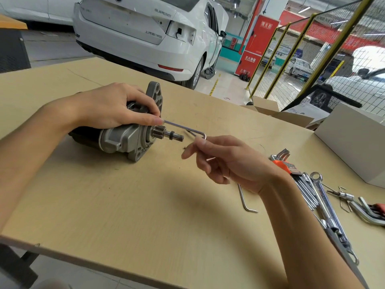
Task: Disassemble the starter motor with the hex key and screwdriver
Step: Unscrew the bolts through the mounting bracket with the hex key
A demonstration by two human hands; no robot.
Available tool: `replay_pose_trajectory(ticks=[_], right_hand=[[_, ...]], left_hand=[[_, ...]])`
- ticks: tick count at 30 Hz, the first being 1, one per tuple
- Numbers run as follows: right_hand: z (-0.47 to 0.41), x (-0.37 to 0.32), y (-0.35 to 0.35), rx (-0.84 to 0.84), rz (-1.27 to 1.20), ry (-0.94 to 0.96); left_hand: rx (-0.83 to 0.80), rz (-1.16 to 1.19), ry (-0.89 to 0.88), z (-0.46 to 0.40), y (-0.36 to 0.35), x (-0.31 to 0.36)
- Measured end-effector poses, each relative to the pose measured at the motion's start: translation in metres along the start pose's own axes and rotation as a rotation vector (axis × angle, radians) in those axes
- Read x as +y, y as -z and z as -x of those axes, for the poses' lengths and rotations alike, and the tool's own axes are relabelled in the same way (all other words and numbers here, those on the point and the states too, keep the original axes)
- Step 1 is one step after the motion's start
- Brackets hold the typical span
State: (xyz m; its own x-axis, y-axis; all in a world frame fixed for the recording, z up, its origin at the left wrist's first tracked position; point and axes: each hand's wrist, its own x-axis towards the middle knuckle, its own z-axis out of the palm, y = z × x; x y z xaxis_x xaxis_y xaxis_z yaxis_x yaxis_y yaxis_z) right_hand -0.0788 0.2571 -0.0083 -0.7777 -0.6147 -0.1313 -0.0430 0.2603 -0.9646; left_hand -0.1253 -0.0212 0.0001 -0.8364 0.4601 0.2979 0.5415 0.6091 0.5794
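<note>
Item: starter motor point(116, 136), grey cast-metal nose housing with a black cylindrical body and a small toothed pinion on a projecting shaft point(166, 134). Location: lying on its side on the pale wooden desk point(125, 205), left of centre, pinion end pointing right, mounting flange standing up behind.

Item: long L-shaped silver hex key point(183, 128). Location: its long arm runs from the top of the housing, above the pinion, out to the right; its bend lies at the right hand's fingertips. Whether its tip is seated in a screw cannot be told, as the left hand covers that end.

Left hand point(112, 107): laid over the top of the motor, fingers curled around the housing, thumb and forefinger pinching the key's shaft near its inner end.

Right hand point(225, 161): palm turned up, fingers loosely curled, fingertips at the key's short arm; whether it pinches or merely touches the bend cannot be told.

Handling, judged: the motor looks dense and heavy, rigid, and inclined to roll on its round body, so it wants a firm hold over the housing or flange, not the pinion. The key is stiff, thin and smooth; it is best turned from the short arm.

Other stock on the desk: a second, loose silver hex key point(245, 201) near the right wrist; a set of hex keys in an orange holder point(283, 161); chrome combination spanners point(325, 205); a white cardboard box point(354, 142) at the right edge.
</note>
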Motion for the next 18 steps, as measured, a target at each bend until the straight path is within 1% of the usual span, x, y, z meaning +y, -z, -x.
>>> replay_pose_trajectory(ticks=[3, 7, 9, 11, 14, 16, 18], right_hand=[[-0.002, 0.003, -0.002, 0.153, 0.277, 0.047], [-0.008, 0.01, -0.01, 0.427, 0.77, 0.17], [-0.01, 0.011, -0.012, 0.522, 0.881, 0.224], [-0.012, 0.011, -0.016, 0.597, 0.896, 0.227], [-0.017, 0.009, -0.024, 0.668, 0.828, 0.122], [-0.018, 0.008, -0.027, 0.684, 0.696, 0.008], [-0.018, 0.007, -0.026, 0.649, 0.518, -0.048]], left_hand=[[0.004, 0.005, 0.004, 0.0, -0.001, 0.0], [0.003, 0.01, 0.006, 0.0, -0.001, -0.001], [0.005, 0.009, 0.006, 0.0, -0.001, -0.001], [0.007, 0.01, 0.004, 0.0, -0.001, -0.001], [0.003, -0.001, 0.0, 0.0, -0.001, -0.002], [0.0, -0.006, 0.003, 0.0, 0.0, -0.001], [-0.003, -0.001, 0.005, 0.0, 0.0, -0.001]])
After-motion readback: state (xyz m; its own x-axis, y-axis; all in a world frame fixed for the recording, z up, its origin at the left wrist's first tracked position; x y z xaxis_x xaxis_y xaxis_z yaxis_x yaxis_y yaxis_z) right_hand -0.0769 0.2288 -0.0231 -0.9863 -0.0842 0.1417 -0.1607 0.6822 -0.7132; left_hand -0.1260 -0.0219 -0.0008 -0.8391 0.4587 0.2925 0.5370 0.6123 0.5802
